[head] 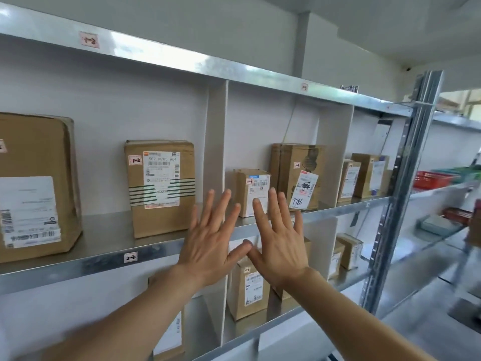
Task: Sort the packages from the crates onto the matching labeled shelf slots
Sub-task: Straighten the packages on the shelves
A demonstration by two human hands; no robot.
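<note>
My left hand (212, 239) and my right hand (277, 243) are raised side by side in front of the metal shelf (104, 259), fingers spread, thumbs touching, holding nothing. Behind them, a cardboard package marked 1-2 (160, 187) stands in the slot left of a white divider (217, 142). A small package (251, 190) and a taller one with a hanging tag (296, 175) stand in the slot to the right. A large package (33, 186) sits at far left. Pink slot labels (89, 39) mark the shelf edges.
On the lower shelf stand more packages (248, 293) and, further right, smaller ones (350, 250). Two boxes (364, 175) fill the rightmost upper slot. A steel upright (400, 194) ends this rack. Red and green crates (432, 179) sit on the rack beyond.
</note>
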